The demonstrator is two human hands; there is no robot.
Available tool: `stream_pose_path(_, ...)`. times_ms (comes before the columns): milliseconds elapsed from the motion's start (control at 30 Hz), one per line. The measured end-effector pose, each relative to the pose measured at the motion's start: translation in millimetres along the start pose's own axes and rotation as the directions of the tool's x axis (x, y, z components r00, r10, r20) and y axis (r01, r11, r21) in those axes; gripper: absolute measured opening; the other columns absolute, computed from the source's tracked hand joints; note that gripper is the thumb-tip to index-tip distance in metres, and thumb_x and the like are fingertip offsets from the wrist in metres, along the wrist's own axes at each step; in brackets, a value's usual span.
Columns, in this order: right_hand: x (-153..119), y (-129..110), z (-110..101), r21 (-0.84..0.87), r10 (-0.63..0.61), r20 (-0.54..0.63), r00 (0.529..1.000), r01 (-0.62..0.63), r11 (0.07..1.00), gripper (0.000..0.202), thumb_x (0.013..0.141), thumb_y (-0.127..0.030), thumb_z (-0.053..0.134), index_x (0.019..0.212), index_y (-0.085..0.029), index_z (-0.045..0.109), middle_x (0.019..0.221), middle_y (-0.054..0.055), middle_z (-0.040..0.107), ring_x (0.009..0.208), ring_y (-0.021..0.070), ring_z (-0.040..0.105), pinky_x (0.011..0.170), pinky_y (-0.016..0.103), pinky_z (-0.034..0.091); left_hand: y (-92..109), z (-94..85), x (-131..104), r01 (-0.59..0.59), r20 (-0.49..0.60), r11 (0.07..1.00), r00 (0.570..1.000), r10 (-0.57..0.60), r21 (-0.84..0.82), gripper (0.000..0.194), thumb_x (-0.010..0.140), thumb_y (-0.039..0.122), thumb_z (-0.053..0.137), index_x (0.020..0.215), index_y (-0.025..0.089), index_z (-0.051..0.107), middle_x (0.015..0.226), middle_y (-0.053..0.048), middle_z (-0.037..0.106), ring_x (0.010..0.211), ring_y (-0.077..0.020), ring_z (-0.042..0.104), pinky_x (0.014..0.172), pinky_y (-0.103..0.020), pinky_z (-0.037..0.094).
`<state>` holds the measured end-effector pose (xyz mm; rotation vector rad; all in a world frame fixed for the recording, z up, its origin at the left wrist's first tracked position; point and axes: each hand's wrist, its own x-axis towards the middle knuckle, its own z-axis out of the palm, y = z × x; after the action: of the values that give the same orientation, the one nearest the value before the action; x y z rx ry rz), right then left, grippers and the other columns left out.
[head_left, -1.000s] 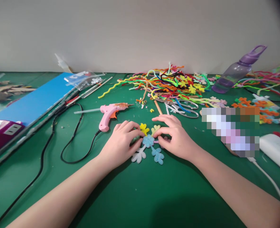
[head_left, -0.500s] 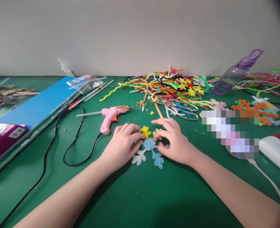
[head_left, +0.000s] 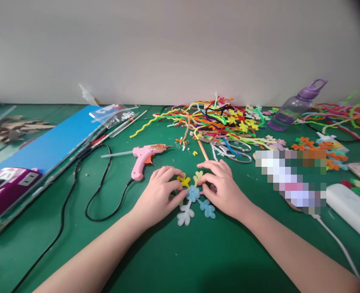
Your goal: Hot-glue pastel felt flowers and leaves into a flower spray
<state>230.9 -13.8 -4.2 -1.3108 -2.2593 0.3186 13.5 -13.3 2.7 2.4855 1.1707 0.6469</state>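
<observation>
A fuzzy pipe-cleaner snowflake lies on the green table between my hands. It has a light blue flower-shaped centre (head_left: pixel 193 193), with a white branch (head_left: pixel 185 215) and a blue branch (head_left: pixel 207 208) pointing towards me. On its far side are a yellow branch (head_left: pixel 183 180) and a pale yellow branch (head_left: pixel 198 178). My left hand (head_left: pixel 160 191) pinches its left edge with thumb and curled fingers, which hide part of it. From the right, my right hand (head_left: pixel 224 187) grips it with thumb and index finger, the other fingers raised; the part there is covered.
Left of my hands lies a pink glue gun (head_left: pixel 145 158) with a looping black cord. Behind are scissors (head_left: pixel 233 150), a wooden stick (head_left: pixel 203 149) and a heap of pipe cleaners (head_left: pixel 210 120). A purple bottle (head_left: pixel 290 110) and white power bank (head_left: pixel 349 209) are to the right.
The snowflake has turned a little counterclockwise: its near branches swung right and its far ones left. My hands stay around it. The whole view has shifted slightly.
</observation>
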Motion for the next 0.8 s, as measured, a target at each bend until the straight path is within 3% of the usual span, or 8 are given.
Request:
stream_pose_path(233,1.5,0.3,-1.3,0.031,0.005,0.034,0.999,-0.006,1.000,0.018,0.078,-0.011,0.052,0.076,-0.025,0.063,0.123,0.003,0.057,0.123,0.0238,0.045,0.109,0.057,0.021,-2.6,1.8,1.5,0.004,0.008,0.999,1.000,-0.004,-0.036,0.011,0.089,0.024,0.054,0.085,0.020,0.064,0.113,-0.007,0.058,0.107,-0.0227,0.048,0.092,-0.044,0.041)
stream_pose_path(800,1.5,0.1,0.7,-0.009,0.033,0.043,0.999,-0.033,0.999,0.017,0.073,-0.010,0.052,0.078,-0.024,0.059,0.123,0.001,0.057,0.126,0.0227,0.041,0.112,0.055,0.016,-0.1,1.3,1.4,0.071,-0.005,0.997,0.997,-0.071,0.030,0.018,0.079,0.016,0.057,0.093,0.024,0.067,0.124,-0.006,0.054,0.121,-0.0264,0.041,0.100,-0.049,0.037)
